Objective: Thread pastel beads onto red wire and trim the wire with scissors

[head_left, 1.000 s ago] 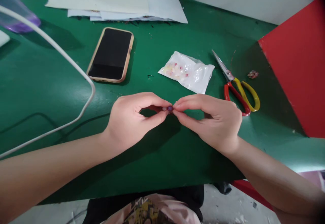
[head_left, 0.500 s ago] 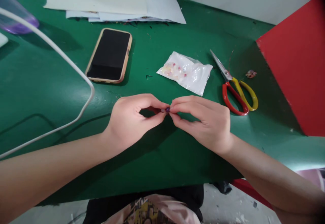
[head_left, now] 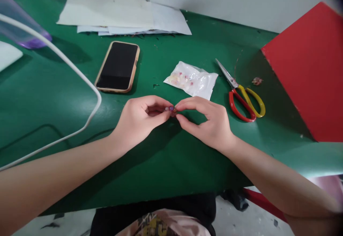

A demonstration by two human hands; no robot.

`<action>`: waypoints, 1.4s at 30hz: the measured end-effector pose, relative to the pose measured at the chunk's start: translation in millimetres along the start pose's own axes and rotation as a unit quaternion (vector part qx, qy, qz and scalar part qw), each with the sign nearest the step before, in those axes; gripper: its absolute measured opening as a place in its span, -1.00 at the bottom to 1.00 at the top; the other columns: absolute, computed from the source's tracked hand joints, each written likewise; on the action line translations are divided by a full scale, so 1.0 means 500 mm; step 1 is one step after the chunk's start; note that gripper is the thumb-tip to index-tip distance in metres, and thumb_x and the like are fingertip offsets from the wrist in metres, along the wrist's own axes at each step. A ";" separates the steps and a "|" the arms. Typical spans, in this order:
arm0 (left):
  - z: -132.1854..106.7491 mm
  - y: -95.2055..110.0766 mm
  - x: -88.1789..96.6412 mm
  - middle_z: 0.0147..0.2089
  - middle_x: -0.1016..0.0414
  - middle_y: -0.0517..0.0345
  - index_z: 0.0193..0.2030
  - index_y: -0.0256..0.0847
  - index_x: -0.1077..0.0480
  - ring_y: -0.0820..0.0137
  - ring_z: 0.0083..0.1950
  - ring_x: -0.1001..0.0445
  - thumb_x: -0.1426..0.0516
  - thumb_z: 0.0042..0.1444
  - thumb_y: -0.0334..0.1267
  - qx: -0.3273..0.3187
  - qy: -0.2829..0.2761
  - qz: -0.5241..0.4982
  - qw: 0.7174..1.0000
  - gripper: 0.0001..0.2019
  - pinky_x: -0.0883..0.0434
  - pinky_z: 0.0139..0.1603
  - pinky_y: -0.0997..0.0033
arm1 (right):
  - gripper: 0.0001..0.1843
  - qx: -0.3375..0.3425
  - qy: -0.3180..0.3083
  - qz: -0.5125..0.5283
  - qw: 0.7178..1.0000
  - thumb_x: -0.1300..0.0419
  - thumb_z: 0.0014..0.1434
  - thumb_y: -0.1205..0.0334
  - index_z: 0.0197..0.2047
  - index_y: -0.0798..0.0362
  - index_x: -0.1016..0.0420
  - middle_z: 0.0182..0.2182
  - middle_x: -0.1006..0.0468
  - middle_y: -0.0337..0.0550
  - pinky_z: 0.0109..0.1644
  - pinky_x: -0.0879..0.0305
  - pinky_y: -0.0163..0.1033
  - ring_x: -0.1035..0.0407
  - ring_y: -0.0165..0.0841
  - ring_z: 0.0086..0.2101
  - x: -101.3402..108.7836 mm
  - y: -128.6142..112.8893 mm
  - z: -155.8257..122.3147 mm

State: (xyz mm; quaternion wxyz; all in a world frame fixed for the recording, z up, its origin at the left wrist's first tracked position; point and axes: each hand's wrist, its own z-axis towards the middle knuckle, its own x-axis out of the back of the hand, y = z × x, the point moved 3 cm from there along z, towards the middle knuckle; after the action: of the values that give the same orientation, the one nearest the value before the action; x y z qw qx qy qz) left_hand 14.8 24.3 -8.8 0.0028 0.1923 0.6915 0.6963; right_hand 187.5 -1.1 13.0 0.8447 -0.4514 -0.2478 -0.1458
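The left hand (head_left: 138, 117) pinches small beads (head_left: 171, 109) above the green table (head_left: 171, 171); whether the right hand (head_left: 213, 121), just beside them, grips too, I cannot tell; a slackened left pinch could drop them there.

No text, label, brand, number or sign can be read. At the bottom edge, the pale pink garment (head_left: 184, 221) bears a dark and yellow print (head_left: 154, 226) with blocky, letter-like shapes, but it is cut off and too blurred to make out as words. The phone (head_left: 116, 66) has a dark screen showing no legible characters. No lettering can be made out on the packet (head_left: 202, 82), the top sheet of the papers (head_left: 107, 9), the scissors (head_left: 232, 82) or the red box (head_left: 308, 71).
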 end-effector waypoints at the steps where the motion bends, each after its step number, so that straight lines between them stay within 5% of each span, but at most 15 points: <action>1: 0.001 -0.001 0.001 -0.30 -0.64 0.24 -0.26 -0.14 -0.56 0.44 -0.28 -0.61 -0.30 0.03 -0.24 0.003 0.001 -0.020 1.000 -0.88 -0.54 -0.23 0.57 | -0.86 -0.011 0.000 0.003 1.000 -0.24 0.12 0.40 -0.19 0.16 -0.52 -0.24 -0.61 -0.08 -0.07 -0.46 -0.32 -0.51 -0.41 -0.21 0.002 0.001 0.002; 14: 0.001 -0.002 0.000 -0.36 -0.59 0.19 -0.26 -0.21 -0.50 0.43 -0.34 -0.58 -0.28 0.07 -0.28 0.014 0.006 -0.126 0.992 -0.89 -0.57 -0.27 0.49 | -0.74 -0.036 -0.034 0.020 0.999 -0.27 0.14 0.17 -0.12 0.11 -0.49 -0.24 -0.59 -0.14 -0.12 -0.45 -0.25 -0.48 -0.40 -0.27 0.006 0.022 0.006; 30: -0.008 0.005 -0.009 -0.22 -0.58 0.16 -0.18 -0.21 -0.46 0.45 -0.25 -0.59 -0.24 0.08 -0.31 -0.003 0.000 -0.128 0.992 -0.85 -0.58 -0.10 0.47 | -0.85 0.015 0.018 -0.032 0.999 -0.25 0.15 0.28 -0.17 0.07 -0.51 -0.32 -0.60 -0.25 -0.23 -0.45 -0.37 -0.48 -0.51 -0.37 -0.001 0.005 -0.005; 37: -0.012 0.010 -0.012 0.00 -0.54 0.04 -0.03 -0.19 -0.40 0.26 0.03 -0.55 -0.21 0.11 -0.26 -0.023 -0.020 -0.043 0.999 -0.73 -0.52 0.10 0.23 | -0.89 0.043 0.019 -0.034 0.998 -0.17 0.22 0.33 -0.21 0.04 -0.53 -0.31 -0.61 -0.23 -0.24 -0.46 -0.33 -0.49 -0.46 -0.33 0.007 0.009 -0.002; 42: -0.067 0.067 -0.017 0.39 -0.05 0.02 0.29 -0.03 -0.09 0.18 0.42 -0.09 -0.14 0.14 -0.35 -0.158 -0.010 0.094 0.983 -0.42 -0.23 0.38 0.08 | -0.89 0.045 0.045 -0.025 0.998 -0.19 0.21 0.35 -0.20 0.05 -0.54 -0.30 -0.62 -0.21 -0.24 -0.46 -0.33 -0.48 -0.46 -0.33 0.017 0.022 0.004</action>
State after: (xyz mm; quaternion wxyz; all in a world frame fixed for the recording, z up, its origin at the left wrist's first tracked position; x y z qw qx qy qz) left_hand 22.1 -11.6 22.2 -0.0251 0.2609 0.5512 0.7922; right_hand 199.4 6.6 11.2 0.8706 -0.3997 -0.2265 -0.1758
